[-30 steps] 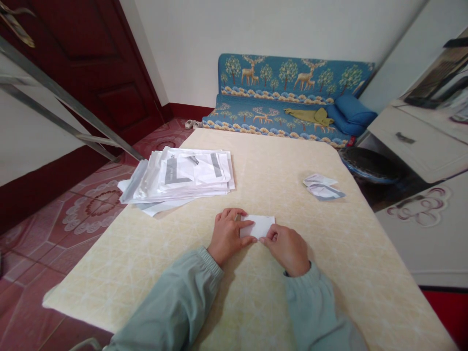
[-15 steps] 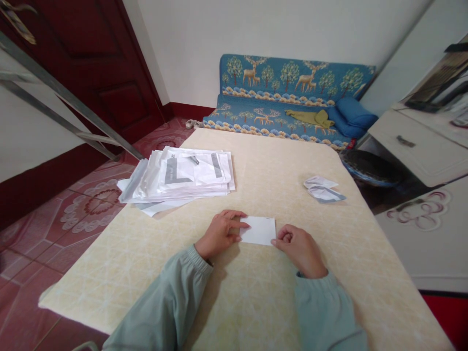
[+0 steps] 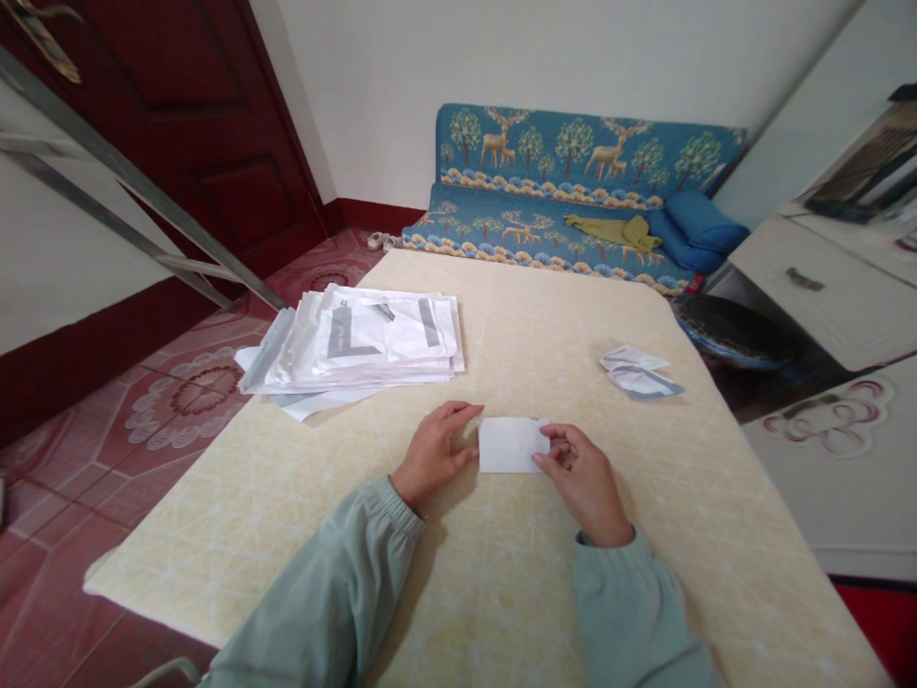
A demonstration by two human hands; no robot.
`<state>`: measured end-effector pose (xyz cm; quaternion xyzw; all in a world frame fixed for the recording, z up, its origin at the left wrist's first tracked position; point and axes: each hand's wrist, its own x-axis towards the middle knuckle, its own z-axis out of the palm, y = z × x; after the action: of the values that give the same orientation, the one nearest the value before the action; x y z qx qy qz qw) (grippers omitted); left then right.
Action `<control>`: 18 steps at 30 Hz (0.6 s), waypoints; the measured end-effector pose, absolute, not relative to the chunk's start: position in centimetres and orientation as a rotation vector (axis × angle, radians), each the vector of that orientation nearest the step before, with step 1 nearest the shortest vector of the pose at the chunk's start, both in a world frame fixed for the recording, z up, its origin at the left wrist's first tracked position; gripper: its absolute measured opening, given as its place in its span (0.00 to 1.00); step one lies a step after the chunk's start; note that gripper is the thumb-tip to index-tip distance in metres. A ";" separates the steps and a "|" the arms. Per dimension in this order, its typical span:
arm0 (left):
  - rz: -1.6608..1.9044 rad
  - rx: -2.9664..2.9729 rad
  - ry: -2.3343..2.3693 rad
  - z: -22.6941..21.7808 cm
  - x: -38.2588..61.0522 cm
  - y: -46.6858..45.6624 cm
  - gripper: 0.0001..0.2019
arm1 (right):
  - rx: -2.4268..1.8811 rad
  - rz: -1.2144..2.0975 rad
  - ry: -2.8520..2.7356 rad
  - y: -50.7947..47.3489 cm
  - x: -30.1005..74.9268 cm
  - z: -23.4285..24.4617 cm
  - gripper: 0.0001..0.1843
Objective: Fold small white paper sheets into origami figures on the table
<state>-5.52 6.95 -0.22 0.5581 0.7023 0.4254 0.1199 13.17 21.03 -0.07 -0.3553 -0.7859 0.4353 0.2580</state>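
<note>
A small white rectangle of paper (image 3: 507,447), seemingly folded, is at the middle of the table (image 3: 444,592), its near edge towards me. My right hand (image 3: 582,478) pinches its right end between thumb and fingers. At the left edge is my left hand (image 3: 438,454), thumb and fingers apart; the fingertips are beside or just touching the paper, and I cannot tell which. Whether the sheet lies flat or is slightly raised is also unclear. Both arms wear pale green sleeves.
A stack of white and grey plastic or paper sheets (image 3: 358,344) lies on the table's left. Two small crumpled or folded pieces (image 3: 641,373) lie at the right. Beyond are a blue sofa (image 3: 530,205), a metal ladder (image 3: 143,191) and a white cabinet (image 3: 823,277).
My left fingers have come off the paper's top to its left edge. My right hand has brought its fingers over the right end, and the paper has shifted slightly right.
</note>
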 end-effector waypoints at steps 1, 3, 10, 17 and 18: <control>1.286 1.609 2.037 -0.3 -5.5 7.0 0.28 | -0.978 1.218 -2.034 21.0 13.0 -0.1 0.18; 1.370 1.553 1.993 -0.6 -5.5 7.0 0.29 | -0.961 1.278 -1.877 20.9 12.9 0.0 0.22; 1.447 1.551 1.896 -0.7 -5.4 7.2 0.17 | -0.746 1.312 -1.872 21.0 13.3 0.8 0.08; 1.449 1.539 2.057 0.1 -4.9 7.0 0.11 | -0.665 1.425 -1.792 21.0 13.5 0.6 0.13; 1.501 1.516 2.071 0.2 -4.9 7.0 0.12 | -0.676 1.445 -1.787 21.0 13.5 0.7 0.15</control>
<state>-4.89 6.98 0.15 0.5079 0.6942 0.5029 0.0841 13.48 20.96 0.68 -0.2627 -0.6948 0.5616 0.3645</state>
